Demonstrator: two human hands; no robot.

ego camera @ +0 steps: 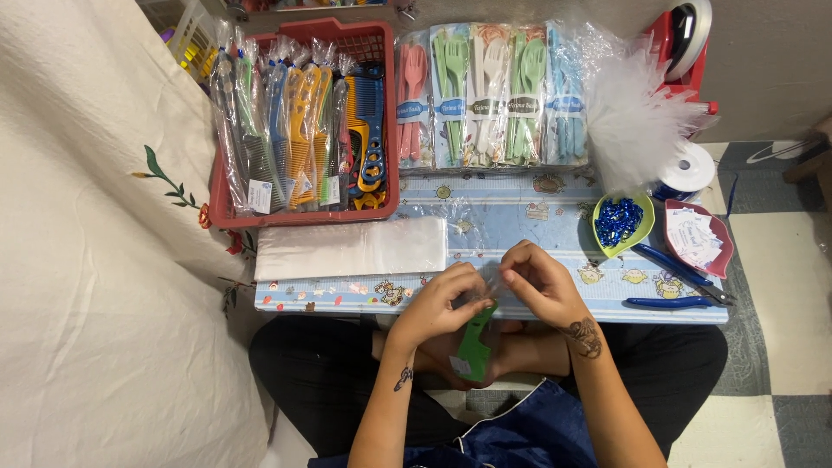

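My left hand (pixel 440 299) and my right hand (pixel 539 282) meet at the near edge of a small blue patterned table (pixel 520 221). Both pinch the top of a clear plastic sleeve around a green comb (pixel 474 347), which hangs down over my lap. A flat stack of clear plastic sleeves (pixel 351 247) lies on the table just left of my hands.
A red basket (pixel 303 215) at the back left holds several bagged combs. Several packs of pastel cutlery (pixel 490 95) stand behind. To the right sit a green heart-shaped dish of blue ties (pixel 620 224), a red dish of labels (pixel 698 238), blue-handled pliers (pixel 680 286) and a tape dispenser (pixel 685 39).
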